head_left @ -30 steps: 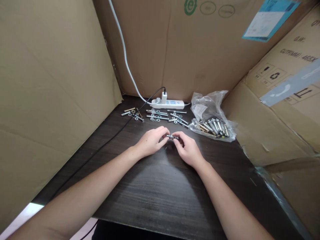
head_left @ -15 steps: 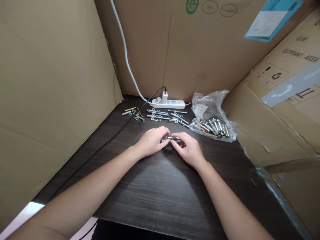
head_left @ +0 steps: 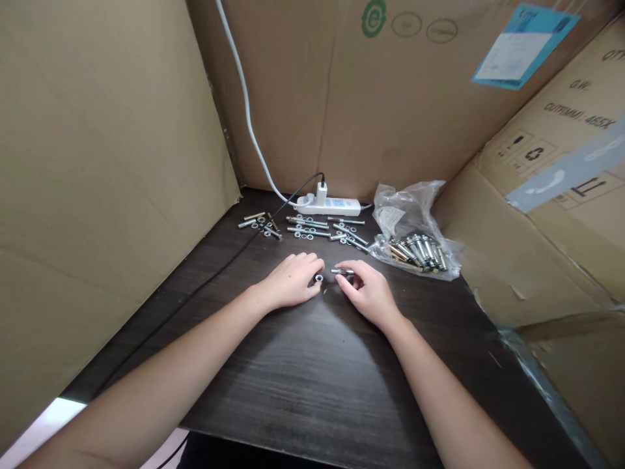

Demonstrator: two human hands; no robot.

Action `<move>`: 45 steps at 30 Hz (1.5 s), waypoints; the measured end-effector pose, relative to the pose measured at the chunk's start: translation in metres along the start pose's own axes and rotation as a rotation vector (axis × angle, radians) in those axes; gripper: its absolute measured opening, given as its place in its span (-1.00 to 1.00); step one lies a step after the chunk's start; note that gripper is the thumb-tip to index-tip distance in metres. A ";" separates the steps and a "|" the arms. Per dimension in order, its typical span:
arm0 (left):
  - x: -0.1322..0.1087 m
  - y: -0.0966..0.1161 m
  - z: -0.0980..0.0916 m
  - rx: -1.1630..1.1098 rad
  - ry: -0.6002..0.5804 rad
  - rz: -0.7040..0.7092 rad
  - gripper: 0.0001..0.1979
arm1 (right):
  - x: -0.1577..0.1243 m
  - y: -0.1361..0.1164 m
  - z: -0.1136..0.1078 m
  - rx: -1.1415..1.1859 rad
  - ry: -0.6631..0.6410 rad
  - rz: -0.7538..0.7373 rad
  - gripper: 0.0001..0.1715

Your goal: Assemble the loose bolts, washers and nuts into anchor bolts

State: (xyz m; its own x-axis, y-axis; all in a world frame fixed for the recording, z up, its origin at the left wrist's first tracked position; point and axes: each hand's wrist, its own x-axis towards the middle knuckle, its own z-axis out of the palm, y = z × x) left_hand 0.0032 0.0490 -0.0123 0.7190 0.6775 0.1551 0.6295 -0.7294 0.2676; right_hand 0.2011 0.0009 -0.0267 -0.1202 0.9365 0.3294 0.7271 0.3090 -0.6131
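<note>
My left hand (head_left: pixel 291 280) rests palm down on the dark wooden table (head_left: pixel 303 384), fingers loosely stretched, fingertips beside a small metal nut (head_left: pixel 319 278) lying on the table. My right hand (head_left: pixel 367 292) is closed on a silver bolt (head_left: pixel 342 271), whose end sticks out to the left toward the nut. The two hands are a short gap apart.
Loose bolts, nuts and washers (head_left: pixel 312 227) lie in rows behind my hands. A clear plastic bag of bolts (head_left: pixel 415 244) sits at the right. A white power strip (head_left: pixel 329 205) with a black cable (head_left: pixel 215 273) lies at the back. Cardboard walls (head_left: pixel 97 163) enclose the table.
The hands, joined on the bolt before, have parted. My left hand has lowered flat onto the table and a nut now lies beside its fingertips. The bolt stays in my right hand.
</note>
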 end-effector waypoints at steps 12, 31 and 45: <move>0.002 0.010 -0.008 -0.239 0.172 0.051 -0.86 | 0.001 -0.002 0.001 0.089 -0.006 0.016 -0.76; 0.001 0.011 -0.009 -0.231 0.145 0.040 -0.82 | 0.000 -0.002 0.004 0.169 0.001 0.025 -0.76; 0.000 0.012 -0.007 -0.314 0.153 0.013 -0.70 | 0.000 -0.001 0.004 0.161 0.004 0.023 -0.76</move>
State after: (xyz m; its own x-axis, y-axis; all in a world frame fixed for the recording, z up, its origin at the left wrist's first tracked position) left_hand 0.0086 0.0413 -0.0026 0.6588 0.6922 0.2946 0.4827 -0.6893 0.5402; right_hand 0.1976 0.0015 -0.0295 -0.1023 0.9430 0.3166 0.6121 0.3106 -0.7273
